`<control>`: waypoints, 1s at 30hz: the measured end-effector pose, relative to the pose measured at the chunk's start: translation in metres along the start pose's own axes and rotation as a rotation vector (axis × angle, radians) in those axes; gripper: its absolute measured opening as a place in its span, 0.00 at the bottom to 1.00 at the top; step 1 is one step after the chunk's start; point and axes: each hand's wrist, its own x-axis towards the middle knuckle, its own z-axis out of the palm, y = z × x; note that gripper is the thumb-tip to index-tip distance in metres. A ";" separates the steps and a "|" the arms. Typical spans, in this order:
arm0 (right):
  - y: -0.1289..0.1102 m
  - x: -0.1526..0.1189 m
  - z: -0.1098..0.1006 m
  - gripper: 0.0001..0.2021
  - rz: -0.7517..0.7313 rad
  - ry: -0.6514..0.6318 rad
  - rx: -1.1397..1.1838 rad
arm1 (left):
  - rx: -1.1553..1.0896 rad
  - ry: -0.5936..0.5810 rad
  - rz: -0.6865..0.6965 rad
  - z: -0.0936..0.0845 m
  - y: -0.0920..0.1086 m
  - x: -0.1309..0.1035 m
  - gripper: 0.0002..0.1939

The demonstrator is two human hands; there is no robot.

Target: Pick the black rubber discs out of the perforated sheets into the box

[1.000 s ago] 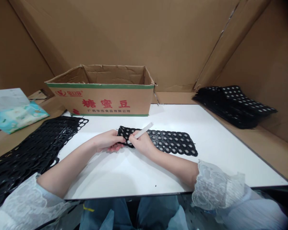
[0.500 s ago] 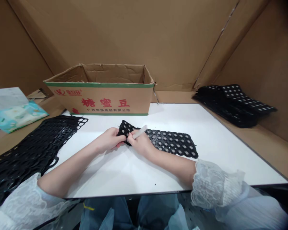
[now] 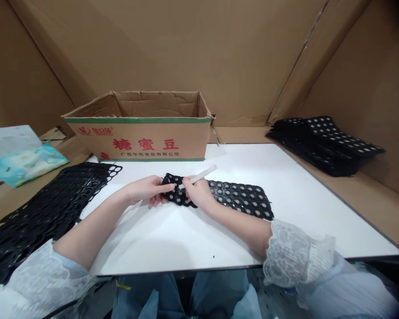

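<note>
A black sheet of joined rings with pale round centres (image 3: 242,195) lies on the white table in front of me. My left hand (image 3: 152,189) grips its left end, thumb on top and fingers beneath. In my right hand (image 3: 199,193) is a white pen-like stick (image 3: 204,173), held like a pen and slanting up to the right. Its lower tip points at the sheet near my left thumb. What the tip touches is too small to make out. My right hand covers the middle of the sheet.
A printed cardboard box (image 3: 142,137) stands at the back of the white table (image 3: 153,248). Black sheets with open holes (image 3: 43,208) are heaped at the left. More black dotted sheets (image 3: 322,141) are piled at the right. A tissue pack (image 3: 29,164) lies far left.
The sheet's left end, tilted up before, now lies flatter. My right hand has shifted slightly right, and the white stick leans lower to the right.
</note>
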 end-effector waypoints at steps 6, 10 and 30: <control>0.000 0.001 -0.001 0.15 -0.042 -0.053 -0.026 | -0.154 0.080 0.004 0.007 -0.003 0.006 0.14; -0.002 -0.001 0.000 0.15 -0.035 -0.033 -0.015 | -0.286 0.036 -0.010 0.005 -0.005 0.007 0.13; -0.005 0.001 0.001 0.15 -0.177 -0.075 -0.103 | -0.269 0.073 0.007 0.004 -0.005 0.008 0.11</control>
